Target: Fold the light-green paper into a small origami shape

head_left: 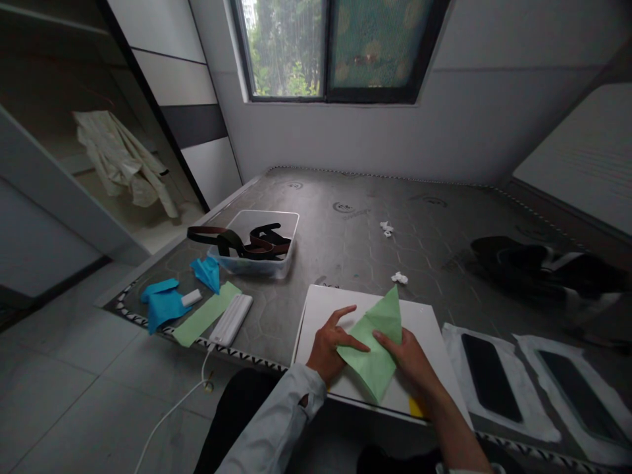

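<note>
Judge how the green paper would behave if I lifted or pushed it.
The green paper is probably very light, since it looks like a thin sheet. It likely bends easily, though its visible folds may stiffen it somewhat. Being flat and pointed in outline, it would probably slide rather than roll.

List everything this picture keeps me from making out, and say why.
All in the head view:
- Underside of the green paper: faces away from the camera.
- Most fingers of the right hand: hidden behind that paper.
- Far end of the white cord: cut off by the bottom edge.
- Dark item at right: too dark and blurred to identify.
</note>
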`<act>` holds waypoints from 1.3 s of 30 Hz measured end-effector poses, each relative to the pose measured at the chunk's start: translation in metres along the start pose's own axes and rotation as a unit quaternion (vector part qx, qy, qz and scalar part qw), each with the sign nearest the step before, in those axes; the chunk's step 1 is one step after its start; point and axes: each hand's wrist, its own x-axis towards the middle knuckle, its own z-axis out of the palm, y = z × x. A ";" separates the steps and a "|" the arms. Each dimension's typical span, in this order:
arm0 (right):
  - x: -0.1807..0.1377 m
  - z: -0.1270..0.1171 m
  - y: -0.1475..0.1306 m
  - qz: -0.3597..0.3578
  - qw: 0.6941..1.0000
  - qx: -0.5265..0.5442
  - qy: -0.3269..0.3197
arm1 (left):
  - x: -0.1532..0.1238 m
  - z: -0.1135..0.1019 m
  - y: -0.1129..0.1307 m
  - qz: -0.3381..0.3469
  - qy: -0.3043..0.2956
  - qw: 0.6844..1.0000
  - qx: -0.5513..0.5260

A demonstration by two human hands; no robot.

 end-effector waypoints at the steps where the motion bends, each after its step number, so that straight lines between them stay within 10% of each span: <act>1: 0.001 0.000 0.001 0.002 1.000 0.002 0.014 | 0.000 0.000 0.000 0.000 0.001 1.000 -0.001; 15: 0.001 0.007 0.004 -0.004 0.986 0.163 0.045 | 0.006 -0.006 0.012 -0.109 0.062 0.991 -0.043; 25: -0.001 0.001 0.000 -0.027 0.997 0.066 0.008 | 0.001 -0.004 0.003 0.010 0.025 1.000 -0.009; 39: 0.002 0.003 0.000 -0.031 0.986 0.152 0.054 | 0.000 -0.004 0.007 -0.026 0.066 0.993 0.094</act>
